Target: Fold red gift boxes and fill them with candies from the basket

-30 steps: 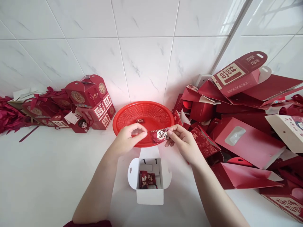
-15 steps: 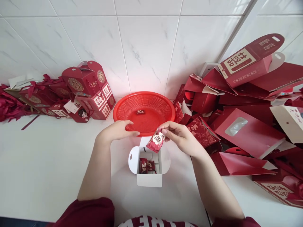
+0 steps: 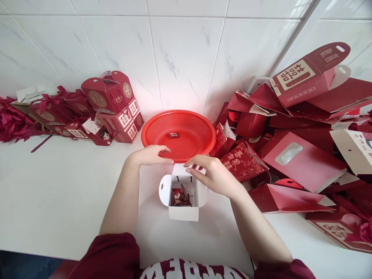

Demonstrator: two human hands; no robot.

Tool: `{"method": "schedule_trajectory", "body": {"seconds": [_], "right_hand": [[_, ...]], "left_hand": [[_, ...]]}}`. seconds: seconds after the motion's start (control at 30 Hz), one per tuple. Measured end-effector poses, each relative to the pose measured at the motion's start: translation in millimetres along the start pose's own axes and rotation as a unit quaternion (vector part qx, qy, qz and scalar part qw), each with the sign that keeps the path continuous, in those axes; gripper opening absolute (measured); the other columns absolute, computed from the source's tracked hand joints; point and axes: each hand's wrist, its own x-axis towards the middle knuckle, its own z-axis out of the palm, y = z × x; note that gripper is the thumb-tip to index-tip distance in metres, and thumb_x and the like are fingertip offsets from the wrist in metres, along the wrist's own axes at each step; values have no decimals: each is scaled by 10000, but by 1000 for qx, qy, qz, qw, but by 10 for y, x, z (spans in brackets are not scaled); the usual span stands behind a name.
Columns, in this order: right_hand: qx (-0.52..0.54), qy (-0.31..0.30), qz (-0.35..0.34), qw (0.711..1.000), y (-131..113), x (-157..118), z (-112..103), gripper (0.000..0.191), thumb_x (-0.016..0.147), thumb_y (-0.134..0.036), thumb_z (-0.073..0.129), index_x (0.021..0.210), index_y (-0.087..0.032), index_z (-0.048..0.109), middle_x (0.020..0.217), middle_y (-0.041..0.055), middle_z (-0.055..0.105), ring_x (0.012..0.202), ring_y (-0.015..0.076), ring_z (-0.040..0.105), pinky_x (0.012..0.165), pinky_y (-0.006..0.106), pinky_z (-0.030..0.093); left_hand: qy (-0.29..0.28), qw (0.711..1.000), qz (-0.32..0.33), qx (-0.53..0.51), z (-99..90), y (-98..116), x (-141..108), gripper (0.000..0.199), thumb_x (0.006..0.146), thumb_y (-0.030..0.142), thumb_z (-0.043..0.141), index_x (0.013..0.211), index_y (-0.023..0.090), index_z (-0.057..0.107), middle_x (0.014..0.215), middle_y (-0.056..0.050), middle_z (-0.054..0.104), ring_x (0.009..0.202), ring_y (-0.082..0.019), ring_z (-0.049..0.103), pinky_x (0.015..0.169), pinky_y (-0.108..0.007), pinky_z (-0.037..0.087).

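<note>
My left hand (image 3: 152,155) rests at the near rim of a red plastic basket (image 3: 178,116), fingers apart and holding nothing. One small red wrapped packet (image 3: 173,135) lies inside that basket. Just above the open white box (image 3: 183,214) hovers my right hand (image 3: 207,172), its fingers apart with nothing between them. In the box are several red wrapped packets (image 3: 176,197) with pale lettering, grouped towards the left and middle. The box's left flap (image 3: 165,190) is folded outward; my right hand partly covers the far and right flaps.
Stacked red gift boxes (image 3: 109,93) with gold and cream patterns stand at the left against the tiled wall (image 3: 186,54). A big heap of red cartons and bags (image 3: 308,159) crowds the right side. Dark red ribbon (image 3: 17,120) lies at the far left of the white table (image 3: 72,193).
My right hand has let go of a red packet, which has dropped into the white box. Its fingers have opened. My left hand stays by the basket rim; the view has shifted slightly.
</note>
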Motion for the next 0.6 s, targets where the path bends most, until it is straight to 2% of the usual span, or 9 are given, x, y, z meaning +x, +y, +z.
{"method": "schedule_trajectory", "body": {"seconds": [0.17,0.3,0.43,0.5,0.6], "right_hand": [[-49,-40,1,998,-22,-21,-9,151,971,-229,524,999,-214,671,935,24,725,785,164,641,706,284,458],[-72,-76,-23,994,-65,-59,-7,156,969,-213,524,1009,-208,675,950,40,727,818,176,650,727,289,457],[-74,-139,-48,986,-145,-74,130,211,989,-197,462,966,-200,672,922,43,732,798,172,660,701,273,453],[-131,-201,-16,971,-179,-47,251,234,985,-180,433,978,-196,667,898,56,729,753,181,661,631,270,432],[-231,-284,56,929,-195,48,442,259,919,-93,451,1051,-165,662,948,110,729,779,229,680,569,280,401]], "left_hand": [[0,1000,10,-14,23,-35,20,806,723,702,647,1351,202,574,1443,-91,555,1293,-295,533,1027,-320,423],[15,999,27,-26,35,-65,23,768,711,696,666,1307,214,605,1407,-83,587,1275,-292,548,1033,-324,422],[40,997,45,-41,50,-75,-7,714,701,663,699,1263,229,634,1363,-70,620,1256,-285,561,1035,-331,431],[55,996,52,-44,72,-70,-40,685,712,645,702,1254,231,641,1344,-64,631,1247,-278,566,1036,-333,436],[92,993,57,-43,128,-64,-101,624,734,623,693,1225,239,661,1311,-64,643,1260,-284,543,1061,-359,423]]}}
